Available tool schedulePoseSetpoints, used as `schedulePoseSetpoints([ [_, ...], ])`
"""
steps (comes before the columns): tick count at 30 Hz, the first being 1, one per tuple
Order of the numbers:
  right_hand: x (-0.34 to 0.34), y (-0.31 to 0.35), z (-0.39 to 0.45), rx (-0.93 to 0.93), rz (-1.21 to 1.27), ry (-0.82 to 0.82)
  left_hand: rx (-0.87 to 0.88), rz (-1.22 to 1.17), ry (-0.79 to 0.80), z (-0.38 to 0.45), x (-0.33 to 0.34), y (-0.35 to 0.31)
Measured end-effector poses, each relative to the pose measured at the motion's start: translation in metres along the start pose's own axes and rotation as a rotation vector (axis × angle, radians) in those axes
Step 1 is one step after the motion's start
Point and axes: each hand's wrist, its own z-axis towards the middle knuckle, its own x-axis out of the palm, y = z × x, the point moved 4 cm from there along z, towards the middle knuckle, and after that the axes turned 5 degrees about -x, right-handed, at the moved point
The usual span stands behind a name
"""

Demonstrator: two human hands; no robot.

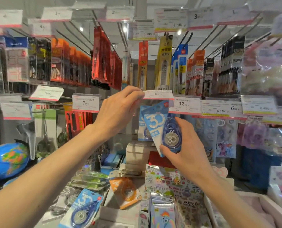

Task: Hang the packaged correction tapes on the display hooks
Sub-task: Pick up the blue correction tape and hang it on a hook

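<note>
Risk sits at the hook itself, as I read it. My left hand (119, 109) pinches the edge of the price tag (158, 94) and holds it tipped up, while my right hand (179, 150) grips the lower end of a blue packaged correction tape (161, 127), tilted, its top just under that tag. Another blue pack (142, 124) already hangs behind it. I cannot see the hook tip or the pack's hang hole, both hidden by the tag and card. If the tilt stays, the hole could miss the tip and the card could buckle against the hung pack. If the tag drops from my fingers, it could knock the pack aside. More blue (82, 209) and orange (125, 191) packs lie waiting below in the box.
</note>
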Motion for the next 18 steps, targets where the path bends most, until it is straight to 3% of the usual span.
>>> schedulePoseSetpoints([
  [14, 0.021, 0.001, 0.010, 0.085, -0.050, 0.035, -0.059, -0.090, 0.058, -0.013, 0.000, 0.000],
  [18, 0.027, -0.006, 0.009, 0.137, -0.029, 0.076, -0.187, -0.213, 0.078, -0.036, 0.001, 0.001],
])
